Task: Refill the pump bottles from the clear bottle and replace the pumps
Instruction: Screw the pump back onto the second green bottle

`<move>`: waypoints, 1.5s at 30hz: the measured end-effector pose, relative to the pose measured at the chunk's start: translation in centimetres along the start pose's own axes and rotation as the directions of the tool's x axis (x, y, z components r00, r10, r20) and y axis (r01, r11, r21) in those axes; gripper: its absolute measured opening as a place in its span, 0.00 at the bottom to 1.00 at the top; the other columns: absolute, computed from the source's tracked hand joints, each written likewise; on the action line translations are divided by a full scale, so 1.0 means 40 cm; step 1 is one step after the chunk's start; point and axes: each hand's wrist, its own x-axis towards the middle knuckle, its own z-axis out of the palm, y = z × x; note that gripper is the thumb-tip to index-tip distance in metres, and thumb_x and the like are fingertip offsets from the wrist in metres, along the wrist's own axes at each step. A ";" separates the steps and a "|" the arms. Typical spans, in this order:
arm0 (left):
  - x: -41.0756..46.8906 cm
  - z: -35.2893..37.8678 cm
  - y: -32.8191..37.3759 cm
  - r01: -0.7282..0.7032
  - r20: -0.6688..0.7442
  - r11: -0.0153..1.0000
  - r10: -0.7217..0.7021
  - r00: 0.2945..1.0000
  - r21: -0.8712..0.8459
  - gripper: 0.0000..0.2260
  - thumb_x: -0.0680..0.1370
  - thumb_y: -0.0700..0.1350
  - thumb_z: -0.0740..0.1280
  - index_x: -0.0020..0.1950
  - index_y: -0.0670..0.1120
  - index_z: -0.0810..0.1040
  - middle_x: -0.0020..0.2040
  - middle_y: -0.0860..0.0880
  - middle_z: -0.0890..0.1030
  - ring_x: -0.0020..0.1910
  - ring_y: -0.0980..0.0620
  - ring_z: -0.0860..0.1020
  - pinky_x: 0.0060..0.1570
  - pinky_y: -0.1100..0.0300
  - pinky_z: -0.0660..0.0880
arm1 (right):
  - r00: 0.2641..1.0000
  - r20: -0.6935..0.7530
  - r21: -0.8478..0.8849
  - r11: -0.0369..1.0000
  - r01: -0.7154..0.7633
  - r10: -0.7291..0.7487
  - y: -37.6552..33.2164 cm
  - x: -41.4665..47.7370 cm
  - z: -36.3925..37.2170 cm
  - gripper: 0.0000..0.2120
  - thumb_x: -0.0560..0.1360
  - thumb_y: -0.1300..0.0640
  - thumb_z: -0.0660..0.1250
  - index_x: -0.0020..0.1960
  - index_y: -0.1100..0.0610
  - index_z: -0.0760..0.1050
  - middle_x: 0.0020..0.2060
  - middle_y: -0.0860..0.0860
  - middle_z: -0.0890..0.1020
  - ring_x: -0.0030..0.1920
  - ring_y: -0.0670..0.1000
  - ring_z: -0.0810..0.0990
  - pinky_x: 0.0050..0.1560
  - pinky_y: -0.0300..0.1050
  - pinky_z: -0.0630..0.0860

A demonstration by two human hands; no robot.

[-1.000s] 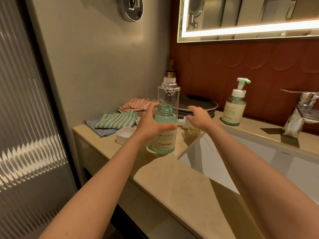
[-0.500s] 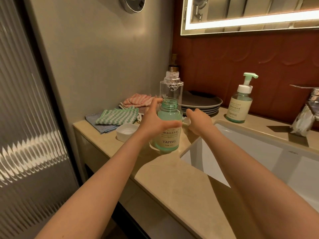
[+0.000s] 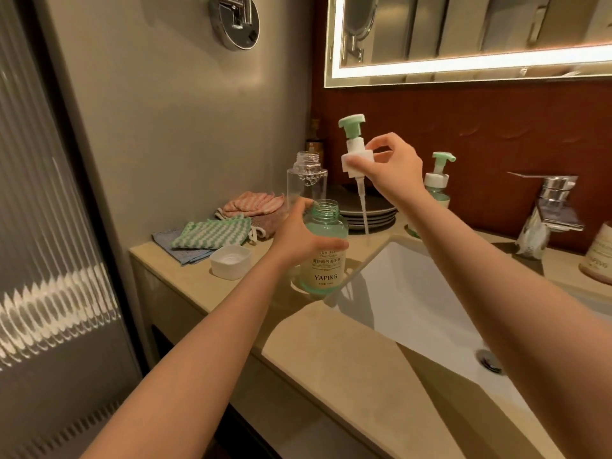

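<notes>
Nearest: beige stone tabletop (image 3: 331, 346), polished, with a white sunken sink (image 3: 414, 293) cut into it on the right. At the sink's left edge stands the open pump bottle (image 3: 326, 260): round, translucent green, pale label, threaded neck bare. Left hand (image 3: 298, 240) is wrapped round its shoulder, thumb across the front, steadying it on the tabletop. Liquid shows high up in the body, so I judge it fairly heavy and stable, with smooth, likely slick walls; the shoulder hold looks right. Just left of it sits a small white rounded tub (image 3: 230, 261), then a green-and-white woven cloth (image 3: 212, 231) on a blue one, and a pink striped cloth (image 3: 255, 202) farther back. Right hand (image 3: 394, 167) is raised above and behind the bottle, well apart from the left, fingertips pinching the white collar of the loose pump (image 3: 354, 150): green flat head up, thin pale dip tube hanging nearly straight, its tip over the tabletop just right of the bottle's mouth. The pump should be light, its tube springy and probably wet, so hold it by the ribbed collar and guide the tube in first. Behind the green bottle stands the clear bottle (image 3: 306, 185), uncapped, rigid, with droplets inside its shoulder; fill level not readable. Beyond are stacked dark plates (image 3: 367, 213), a second pump bottle (image 3: 436, 180) with its pump fitted, and a chrome faucet (image 3: 549, 207) far right
</notes>
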 end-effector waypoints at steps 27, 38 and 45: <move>0.018 0.013 -0.016 0.040 -0.016 0.999 -0.040 0.999 -0.025 0.39 0.63 0.47 0.79 0.68 0.49 0.62 0.67 0.48 0.71 0.66 0.47 0.69 0.61 0.51 0.67 | 0.992 0.123 0.145 0.988 -0.048 0.030 -0.032 -0.071 0.070 0.30 0.67 0.52 0.75 0.66 0.54 0.68 0.51 0.49 0.78 0.51 0.47 0.78 0.53 0.45 0.77; 0.021 0.010 -0.030 -0.014 -0.007 0.997 0.014 1.000 -0.074 0.31 0.64 0.43 0.78 0.60 0.53 0.66 0.61 0.49 0.75 0.61 0.48 0.73 0.57 0.50 0.70 | 0.953 0.292 0.249 0.956 -0.154 0.078 0.021 -0.119 0.067 0.14 0.70 0.56 0.73 0.55 0.51 0.79 0.44 0.43 0.81 0.47 0.43 0.80 0.46 0.38 0.77; 0.023 0.009 -0.037 -0.014 -0.001 0.996 0.014 1.000 -0.085 0.31 0.64 0.44 0.78 0.60 0.52 0.66 0.61 0.48 0.75 0.61 0.47 0.73 0.58 0.49 0.72 | 0.941 0.333 0.066 0.993 -0.093 0.066 0.022 -0.109 0.061 0.22 0.69 0.54 0.74 0.61 0.57 0.77 0.55 0.51 0.81 0.53 0.49 0.80 0.50 0.43 0.79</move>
